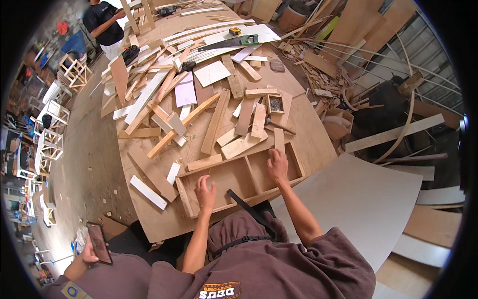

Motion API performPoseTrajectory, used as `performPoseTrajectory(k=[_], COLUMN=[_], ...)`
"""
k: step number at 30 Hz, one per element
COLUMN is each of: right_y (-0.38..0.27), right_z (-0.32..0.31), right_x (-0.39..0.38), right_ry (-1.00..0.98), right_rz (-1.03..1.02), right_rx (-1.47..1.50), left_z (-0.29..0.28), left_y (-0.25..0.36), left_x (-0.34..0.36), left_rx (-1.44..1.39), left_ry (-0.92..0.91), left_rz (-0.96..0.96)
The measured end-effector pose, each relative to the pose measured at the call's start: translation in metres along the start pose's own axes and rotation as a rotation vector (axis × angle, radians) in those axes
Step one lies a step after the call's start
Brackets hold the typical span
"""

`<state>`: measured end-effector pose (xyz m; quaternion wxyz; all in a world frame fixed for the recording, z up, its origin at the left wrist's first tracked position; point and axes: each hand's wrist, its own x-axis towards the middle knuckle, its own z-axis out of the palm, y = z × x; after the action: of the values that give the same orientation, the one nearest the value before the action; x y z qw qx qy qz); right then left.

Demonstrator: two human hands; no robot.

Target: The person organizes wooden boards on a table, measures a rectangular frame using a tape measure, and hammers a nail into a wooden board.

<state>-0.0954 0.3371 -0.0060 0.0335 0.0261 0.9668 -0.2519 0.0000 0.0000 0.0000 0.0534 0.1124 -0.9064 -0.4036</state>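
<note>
A shallow wooden frame box [226,174] with a divider lies near the table's edge. My left hand [205,193] is over its left compartment, fingers loosely curved and apart, holding nothing. At the box's right compartment, my right hand [277,165] has its fingers on the lower end of a short pale wood piece [279,137] at the back rail. A hammer [282,127] lies just behind, near a small box of nails [275,103]. A dark strap [249,212] hangs over the front edge. White strips [148,192] and loose boards surround the frame box.
The worktable [311,149] holds scattered offcuts, a handsaw [226,43] and a tape measure [234,31]. A person [102,25] stands at the far left; another's hand holds a phone [99,243] at lower left. Large sheets [353,199] and scrap wood are at right, white frames at left.
</note>
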Motion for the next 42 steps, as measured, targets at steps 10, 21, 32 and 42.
performPoseTrajectory(k=[10,21,32,42], right_y=[0.034,0.097,0.107,0.138], right_z=[-0.058,-0.121,-0.189,-0.17], right_x=[0.046,0.105,0.176,0.158], right_ry=[-0.09,-0.289,-0.59,-0.293], right_rz=[0.18,0.239,0.356,0.4], right_rx=[0.274,0.98,1.582,1.212], left_z=[0.168,0.168,0.122,0.117], left_y=[0.1,0.157,0.214,0.24], left_x=[0.011,-0.002,0.05,0.048], left_rx=[-0.057,-0.114,0.009,0.24], left_ry=[-0.171,0.12,0.503,0.414], left_rz=[-0.234,-0.366,-0.149,0.046])
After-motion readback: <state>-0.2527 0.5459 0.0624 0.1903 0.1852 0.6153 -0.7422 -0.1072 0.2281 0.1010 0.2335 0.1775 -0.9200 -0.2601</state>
